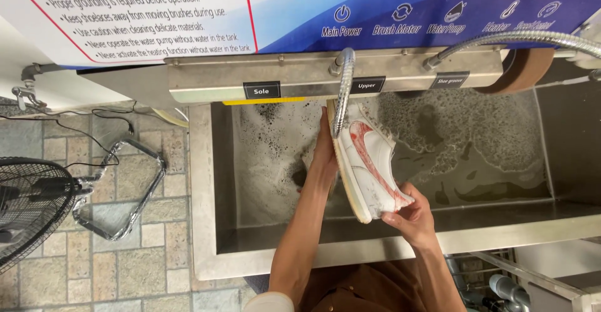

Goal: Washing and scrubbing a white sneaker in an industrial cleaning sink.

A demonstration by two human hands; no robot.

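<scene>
A white sneaker [369,161] with a red side stripe and a tan sole is held on its side over a steel wash basin [206,224]. My left hand [324,158] presses flat against the sole side. My right hand [410,219] grips the heel end from below. The toe points up under a flexible metal hose [343,89] that hangs from the machine's front panel. Foamy, dirty water [476,143] covers the basin floor beneath the shoe.
A second metal hose [513,39] curves across the upper right. The blue and white control panel [407,11] with red buttons stands above the basin. A black floor fan [31,205] on a metal stand sits on the stone tiles at left.
</scene>
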